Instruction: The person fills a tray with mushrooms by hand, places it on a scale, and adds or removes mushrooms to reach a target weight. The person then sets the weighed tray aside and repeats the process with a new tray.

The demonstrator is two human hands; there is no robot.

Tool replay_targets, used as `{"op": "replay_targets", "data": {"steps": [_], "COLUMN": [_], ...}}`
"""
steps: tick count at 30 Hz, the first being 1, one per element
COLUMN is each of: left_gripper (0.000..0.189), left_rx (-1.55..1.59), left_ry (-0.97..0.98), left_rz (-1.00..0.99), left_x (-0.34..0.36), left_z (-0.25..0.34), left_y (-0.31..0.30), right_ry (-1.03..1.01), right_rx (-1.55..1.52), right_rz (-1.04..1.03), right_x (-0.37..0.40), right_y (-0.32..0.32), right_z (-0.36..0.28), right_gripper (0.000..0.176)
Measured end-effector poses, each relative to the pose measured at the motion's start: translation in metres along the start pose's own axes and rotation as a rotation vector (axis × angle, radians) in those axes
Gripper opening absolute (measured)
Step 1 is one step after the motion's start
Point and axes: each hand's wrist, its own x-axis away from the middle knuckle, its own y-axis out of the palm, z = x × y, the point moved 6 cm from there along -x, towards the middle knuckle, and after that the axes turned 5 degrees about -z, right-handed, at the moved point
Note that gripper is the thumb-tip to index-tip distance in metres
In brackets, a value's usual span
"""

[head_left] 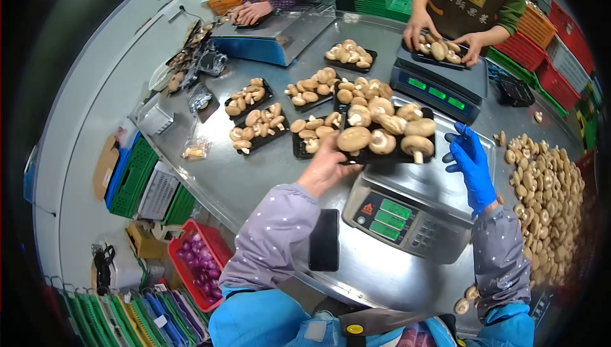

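My bare left hand (328, 167) grips the near left corner of a black tray (375, 156) loaded with brown mushrooms (382, 141). The tray is held above a digital scale (407, 219) with green lit displays. In a blue glove, my right hand (470, 163) is over the right side of the scale's plate, fingers apart and nothing in them. A gap separates it from the tray's right end. Several more filled mushroom trays (258, 127) stand on the steel table (210, 156) to the left and behind.
Loose mushrooms (544, 200) are heaped at the right. A black phone (324, 240) lies before the scale. Across the table, one person's hands hold a tray on a second scale (439, 86); another person works at a wrapping machine (273, 35). A red crate (200, 264) holds purple onions.
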Motion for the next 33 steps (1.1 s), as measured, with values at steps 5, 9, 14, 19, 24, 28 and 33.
{"op": "replay_targets", "data": {"steps": [5,9,14,19,24,28,33], "left_gripper": [0.063,0.062,0.064,0.052,0.051,0.050,0.036], "left_rx": [0.026,0.035,0.086,0.167,0.274,0.329,0.296], "left_ry": [0.185,0.432,0.688,0.802,0.890,0.897,0.853], "left_rz": [0.242,0.547,0.819,1.015,1.122,1.144,1.015], "left_x": [0.034,0.063,0.091,0.095,0.081,0.062,0.038], "left_z": [0.069,0.116,0.159,0.178,0.179,0.177,0.171], "left_y": [-0.096,-0.202,-0.316,-0.372,-0.413,-0.435,-0.467], "right_ry": [-0.001,0.064,0.136,0.222,0.264,0.300,0.313], "right_rx": [0.051,0.102,0.220,0.272,0.304,0.341,0.391], "right_rz": [-0.064,-0.026,0.081,0.179,0.277,0.314,0.332], "right_x": [-0.009,-0.009,-0.002,0.011,0.025,0.029,0.034], "right_y": [0.019,0.008,-0.014,-0.038,-0.048,-0.058,-0.075], "right_z": [0.006,0.023,0.032,0.046,0.044,0.042,0.046], "right_gripper": [0.039,0.036,0.033,0.033,0.032,0.032,0.029]}}
